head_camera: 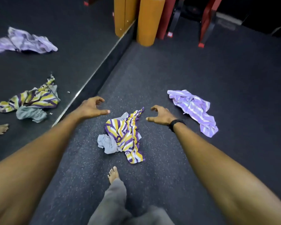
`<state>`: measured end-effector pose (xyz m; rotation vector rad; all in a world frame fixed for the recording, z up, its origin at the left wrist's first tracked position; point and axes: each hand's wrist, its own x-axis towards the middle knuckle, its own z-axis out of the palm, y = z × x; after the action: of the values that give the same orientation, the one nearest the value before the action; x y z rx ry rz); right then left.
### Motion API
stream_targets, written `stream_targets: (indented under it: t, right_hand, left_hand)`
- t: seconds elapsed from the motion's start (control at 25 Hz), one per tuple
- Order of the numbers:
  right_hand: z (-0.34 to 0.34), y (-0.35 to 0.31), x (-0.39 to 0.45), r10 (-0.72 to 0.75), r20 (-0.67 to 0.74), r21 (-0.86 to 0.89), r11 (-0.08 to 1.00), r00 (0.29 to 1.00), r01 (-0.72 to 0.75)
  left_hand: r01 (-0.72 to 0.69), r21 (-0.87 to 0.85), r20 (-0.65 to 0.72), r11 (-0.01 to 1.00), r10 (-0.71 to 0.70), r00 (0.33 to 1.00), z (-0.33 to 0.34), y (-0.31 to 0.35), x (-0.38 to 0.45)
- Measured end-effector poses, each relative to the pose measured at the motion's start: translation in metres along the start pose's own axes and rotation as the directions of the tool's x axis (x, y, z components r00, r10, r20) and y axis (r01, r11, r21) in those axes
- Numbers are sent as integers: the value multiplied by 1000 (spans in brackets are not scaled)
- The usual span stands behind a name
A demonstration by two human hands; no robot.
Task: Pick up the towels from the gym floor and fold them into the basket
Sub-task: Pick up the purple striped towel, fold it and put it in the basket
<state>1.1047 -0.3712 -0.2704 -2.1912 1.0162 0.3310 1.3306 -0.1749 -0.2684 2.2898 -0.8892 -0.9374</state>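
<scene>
two bare arms reach out over the dark speckled gym floor (pixel 185 82), and it is the biggest thing here. on the left a big wall mirror (pixel 39 65) stands on the floor and shows the same towels again. far away stand a fat orange roll (pixel 148 21) and some red legs (pixel 206 25) of gym gear.

next comes the purple and white striped towel (pixel 193 109). it lies bunched up on the floor on the right, a bit apart from the right hand.

the yellow, purple and white striped towel (pixel 128 135) lies in a messy heap in the middle, near the person's bare foot (pixel 113 174). a small grey towel (pixel 106 143) sticks out from under its left side, touching it.

the left hand (pixel 91 108) is above the floor, left of the striped heap. its fingers are bent a little and spread, and it holds nothing. the right hand (pixel 161 115) is on the other side of the heap, just past its far tip. its fingers are bent loosely too, and it holds nothing. a black band (pixel 175 124) is on the right wrist. no hand touches a towel.
</scene>
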Motion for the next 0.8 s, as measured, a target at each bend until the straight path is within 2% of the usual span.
stream_targets:
  t: [0.12,0.24,0.36,0.48,0.6,0.8]
  right_hand:
    - [16,17,65,63,22,44,997,998,-64]
    - [62,52,140,151,75,57,986,986,-155]
    - [146,105,210,221,156,21,974,963,-227]
    - [239,160,263,232,243,-26,972,942,-232]
    - [338,220,313,260,311,-52,965,914,-256]
    - [457,281,380,388,298,-217,917,872,-334]
  left_hand:
    - [42,24,54,999,-43,998,9,-12,67]
    - [68,49,110,996,-73,991,47,-48,135]
    - [99,71,187,993,-110,976,113,-108,195]
    - [115,37,285,993,-121,951,187,-172,243]
    - [161,12,291,987,-157,944,265,-244,287]
    - [224,-13,313,975,-209,927,346,-329,331]
